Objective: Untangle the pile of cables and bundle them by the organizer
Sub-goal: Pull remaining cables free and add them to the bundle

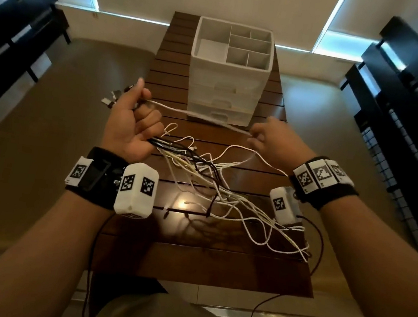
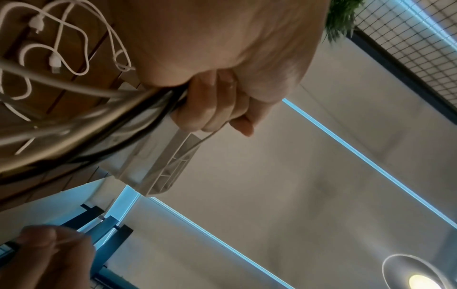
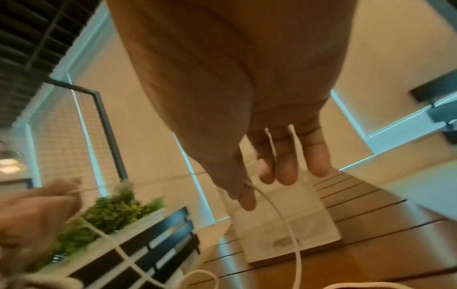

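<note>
Your left hand [image 1: 132, 124], low and left of centre in the head view, is clenched round a bundle of cables [image 1: 199, 181]; their plugs jut past its knuckles, blurred. Your right hand [image 1: 271, 137], centre right, pinches one white cable [image 1: 195, 114] stretched between both hands; its fingertips are hidden there. The tangle sprawls on the table [image 1: 189, 257], the organizer [image 1: 229, 73] behind it at upper centre.

One organizer [image 1: 229, 73], one table [image 1: 189, 257] (cables too tangled to count).
</note>
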The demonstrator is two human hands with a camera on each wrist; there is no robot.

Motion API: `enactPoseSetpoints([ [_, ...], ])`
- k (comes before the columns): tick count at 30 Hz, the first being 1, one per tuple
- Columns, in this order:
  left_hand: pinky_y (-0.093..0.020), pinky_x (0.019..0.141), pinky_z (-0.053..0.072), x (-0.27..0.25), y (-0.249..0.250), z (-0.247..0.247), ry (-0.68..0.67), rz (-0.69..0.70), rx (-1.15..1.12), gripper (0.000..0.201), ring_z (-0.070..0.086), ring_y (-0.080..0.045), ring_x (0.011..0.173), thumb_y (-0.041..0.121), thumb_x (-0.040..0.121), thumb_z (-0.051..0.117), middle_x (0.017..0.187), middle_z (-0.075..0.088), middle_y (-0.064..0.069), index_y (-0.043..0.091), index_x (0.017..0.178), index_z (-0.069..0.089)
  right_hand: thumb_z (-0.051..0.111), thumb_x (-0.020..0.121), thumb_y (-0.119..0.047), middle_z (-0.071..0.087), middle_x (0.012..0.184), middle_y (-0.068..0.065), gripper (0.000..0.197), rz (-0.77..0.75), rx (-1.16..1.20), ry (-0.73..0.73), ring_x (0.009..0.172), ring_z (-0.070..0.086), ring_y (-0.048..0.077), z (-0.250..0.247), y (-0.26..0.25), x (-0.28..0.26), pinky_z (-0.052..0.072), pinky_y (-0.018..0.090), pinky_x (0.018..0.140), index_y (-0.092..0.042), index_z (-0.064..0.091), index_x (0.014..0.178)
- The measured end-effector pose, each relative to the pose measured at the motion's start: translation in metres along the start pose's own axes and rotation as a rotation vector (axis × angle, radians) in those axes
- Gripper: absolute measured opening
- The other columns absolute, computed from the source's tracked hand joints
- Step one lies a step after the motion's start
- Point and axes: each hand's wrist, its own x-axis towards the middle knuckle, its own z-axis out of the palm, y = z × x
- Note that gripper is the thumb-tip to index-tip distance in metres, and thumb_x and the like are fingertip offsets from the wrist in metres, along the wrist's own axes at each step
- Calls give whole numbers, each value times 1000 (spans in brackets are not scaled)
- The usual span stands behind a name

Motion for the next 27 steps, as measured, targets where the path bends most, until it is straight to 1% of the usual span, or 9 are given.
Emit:
enactPoseSetpoints([
  [2, -17, 31, 19, -1, -1, -6, -6, -16, -6, 46, 22, -5, 31, 40, 110, 47, 41, 25, 8, 22, 70, 62, 61, 103, -30, 51, 84, 0, 22, 65, 83, 68, 82, 57, 24, -10, 4, 1, 40, 31, 74, -12, 72, 99],
  [4, -16, 31, 18, 0, -6, -11, 9, -39, -1, 45, 22, -5, 30, 40, 109, 48, 41, 25, 8, 22, 70, 62, 60, 105, -28, 59, 77, -3, 19, 37, 377, 251, 74, 63, 24, -27, -9, 2, 53, 37, 70, -14, 69, 95],
  [7, -17, 31, 17, 2, -10, -14, 47, -48, 11, 42, 21, -6, 30, 39, 109, 48, 41, 24, 8, 21, 73, 60, 61, 105, -25, 71, 90, 14, 17, -73, 769, 358, 73, 74, 29, -50, -30, 6, 64, 42, 65, -10, 69, 99],
  [11, -17, 31, 18, 1, -7, -14, 82, -35, 28, 37, 20, -5, 30, 38, 109, 49, 41, 23, 9, 21, 78, 59, 66, 102, -28, 72, 87, 7, 18, -139, 642, 378, 78, 74, 24, -60, -31, 7, 64, 46, 77, -12, 75, 103],
  [14, -17, 31, 20, -1, -5, -18, 102, -16, 22, 33, 21, -5, 31, 37, 109, 48, 42, 24, 9, 20, 83, 59, 67, 100, -32, 69, 88, 11, 23, -185, 593, 506, 75, 70, 19, -65, -19, -7, 60, 29, 73, -10, 75, 105],
  [17, -17, 32, 19, -1, -3, -22, 131, 15, -38, 33, 21, -6, 31, 35, 110, 47, 42, 23, 9, 19, 85, 60, 69, 96, -38, 64, 83, -5, 14, -105, 328, 287, 75, 60, 1, -52, 15, -35, 43, 10, 69, -26, 75, 95],
  [19, -17, 33, 17, -1, 0, -27, 195, 41, -71, 35, 20, -6, 32, 35, 110, 47, 43, 23, 9, 19, 82, 61, 69, 95, -34, 62, 79, -10, 9, 21, 228, 150, 74, 59, 0, -42, 45, -55, 42, 16, 67, -36, 71, 86],
  [23, -18, 34, 17, 3, 0, -37, 251, 37, -81, 39, 21, -6, 33, 40, 109, 50, 44, 25, 9, 21, 78, 62, 73, 92, -36, 71, 74, -3, 21, 349, 48, -116, 67, 68, 13, -21, 99, -82, 48, 25, 60, -18, 81, 99],
  [27, -18, 32, 17, 4, -12, -26, 160, -32, -10, 43, 20, -6, 33, 43, 108, 51, 44, 24, 10, 21, 71, 57, 75, 92, -38, 71, 81, -4, 31, 363, -36, -404, 71, 66, 9, -13, 77, -81, 47, 22, 59, -16, 76, 113],
])
